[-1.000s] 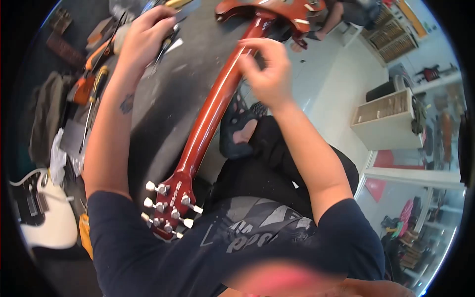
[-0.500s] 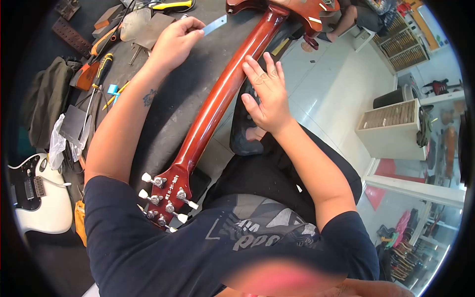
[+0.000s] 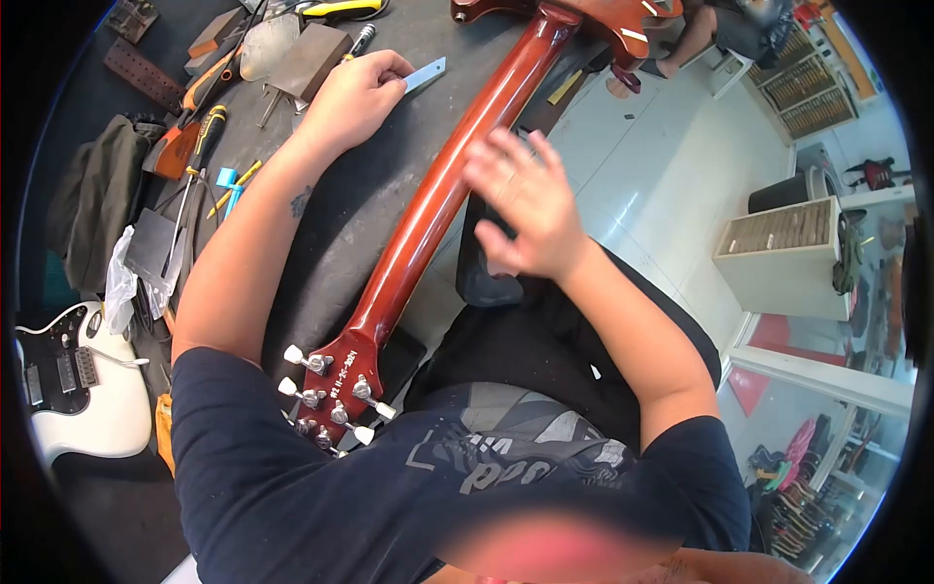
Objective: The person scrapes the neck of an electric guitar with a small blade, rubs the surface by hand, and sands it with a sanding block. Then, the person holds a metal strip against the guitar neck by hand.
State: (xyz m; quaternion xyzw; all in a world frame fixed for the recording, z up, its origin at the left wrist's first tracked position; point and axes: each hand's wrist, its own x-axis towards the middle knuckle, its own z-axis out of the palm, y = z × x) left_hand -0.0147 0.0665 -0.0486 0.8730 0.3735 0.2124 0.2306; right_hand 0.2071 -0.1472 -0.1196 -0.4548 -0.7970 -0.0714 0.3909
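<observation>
A red-brown electric guitar (image 3: pixel 435 206) lies with the back of its neck facing up. Its headstock (image 3: pixel 348 387), with metal tuners and white buttons, points toward my body; the guitar body is partly cut off at the top. My left hand (image 3: pixel 362 100) is closed on a small, flat metal strip (image 3: pixel 426 74) with a hole near its end, over the dark bench left of the neck. Fingers spread, my right hand (image 3: pixel 530 209) is at the neck's right side, its fingertips blurred over the neck's edge. Whether they touch the wood I cannot tell.
On the bench at left are a screwdriver (image 3: pixel 208 134), a block (image 3: pixel 309 60), a yellow-handled tool (image 3: pixel 341 9) and dark cloth (image 3: pixel 102 200). A white guitar (image 3: pixel 102 414) lies at lower left. Another person (image 3: pixel 725 34) sits at upper right, near a white cabinet (image 3: pixel 783 263).
My right hand has slid down along the neck toward me and its fingers are now blurred. My left hand, still holding the metal strip, sits slightly lower in view.
</observation>
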